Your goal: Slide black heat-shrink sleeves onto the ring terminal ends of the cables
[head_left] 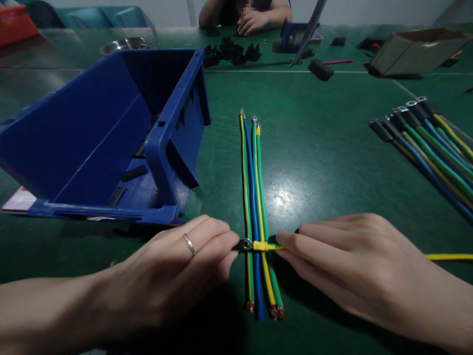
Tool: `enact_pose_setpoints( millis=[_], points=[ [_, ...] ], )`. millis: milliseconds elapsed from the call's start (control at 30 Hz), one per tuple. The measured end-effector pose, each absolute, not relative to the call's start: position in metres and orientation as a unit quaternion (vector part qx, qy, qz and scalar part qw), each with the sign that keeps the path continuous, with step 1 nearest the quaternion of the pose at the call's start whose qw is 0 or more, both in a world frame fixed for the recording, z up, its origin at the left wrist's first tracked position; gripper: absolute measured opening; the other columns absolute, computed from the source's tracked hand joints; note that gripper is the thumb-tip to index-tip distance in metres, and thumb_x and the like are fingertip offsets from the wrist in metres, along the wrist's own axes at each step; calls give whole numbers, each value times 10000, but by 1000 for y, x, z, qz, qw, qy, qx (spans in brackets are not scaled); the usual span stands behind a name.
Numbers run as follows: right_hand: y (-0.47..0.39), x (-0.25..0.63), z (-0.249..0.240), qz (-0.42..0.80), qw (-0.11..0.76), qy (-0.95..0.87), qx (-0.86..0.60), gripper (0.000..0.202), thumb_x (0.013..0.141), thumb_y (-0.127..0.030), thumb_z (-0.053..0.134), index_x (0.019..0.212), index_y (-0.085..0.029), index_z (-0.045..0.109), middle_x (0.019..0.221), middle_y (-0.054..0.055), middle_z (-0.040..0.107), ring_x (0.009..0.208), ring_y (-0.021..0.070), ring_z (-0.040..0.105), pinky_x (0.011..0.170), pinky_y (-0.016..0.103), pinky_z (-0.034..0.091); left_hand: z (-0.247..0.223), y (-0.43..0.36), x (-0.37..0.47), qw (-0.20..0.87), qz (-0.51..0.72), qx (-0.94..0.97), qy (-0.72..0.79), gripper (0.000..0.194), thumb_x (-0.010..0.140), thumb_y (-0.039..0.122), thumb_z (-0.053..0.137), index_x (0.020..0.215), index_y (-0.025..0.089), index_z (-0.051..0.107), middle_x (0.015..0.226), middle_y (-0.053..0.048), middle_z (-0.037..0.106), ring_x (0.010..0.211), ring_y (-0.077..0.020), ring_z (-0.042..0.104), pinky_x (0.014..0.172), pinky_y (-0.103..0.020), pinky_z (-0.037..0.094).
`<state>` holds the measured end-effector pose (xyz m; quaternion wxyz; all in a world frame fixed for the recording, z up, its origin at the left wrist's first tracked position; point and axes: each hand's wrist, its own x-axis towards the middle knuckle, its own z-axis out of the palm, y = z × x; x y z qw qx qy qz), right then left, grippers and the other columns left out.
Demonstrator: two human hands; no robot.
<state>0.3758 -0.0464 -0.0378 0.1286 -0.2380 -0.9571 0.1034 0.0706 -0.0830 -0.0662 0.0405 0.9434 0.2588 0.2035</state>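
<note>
Glossy green tabletop [221,197], smooth-looking.

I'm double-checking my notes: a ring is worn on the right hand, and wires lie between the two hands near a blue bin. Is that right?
No: the head view shows the ring on the left hand, not the right hand. The wires and the blue bin are as you say.

A person [264,15] sits across the surface [318,113], near black parts [231,51]. To the left are metal bowls [127,45], teal chairs [86,17] and a red bin [15,22]; to the right, a small blue tray [290,40], pink stick [340,61], dark block [321,70] and grey box [416,52].
</note>
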Motion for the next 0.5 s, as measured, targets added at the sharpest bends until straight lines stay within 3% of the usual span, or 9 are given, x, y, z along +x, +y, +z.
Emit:
enact_pose_setpoints(
  millis=[100,233,400,500],
  points=[
    [-47,374,-36,81,130,-961,-232,355,1181,-191,427,873,-219,601,666,-47,536,500,125,472,509,355,316,-64,-82,73,77,192,942,264,260,1133,48,455,1278,108,662,1118,-84,746,924,-203,666,827,-329,626],
    [-50,372,-34,57,136,-962,-228,345,1184,-177,396,886,-237,557,671,-56,518,503,132,460,503,341,337,-60,-81,76,174,185,928,272,236,1138,123,462,1226,170,677,1030,-42,741,800,-193,637,735,-333,590],
    [-53,371,-35,59,142,-963,-220,332,1170,-143,396,888,-235,547,662,-63,510,494,130,450,496,333,336,-56,-78,76,223,198,907,298,242,1149,159,448,1227,222,668,1023,-19,743,804,-175,665,728,-295,573],
    [-54,369,-34,60,139,-964,-219,357,1159,-125,376,859,-236,535,660,-56,518,499,131,454,497,334,332,-52,-76,78,251,192,900,300,235,1149,172,462,1109,233,684,969,1,747,774,-158,667,700,-278,567]
  ],
)
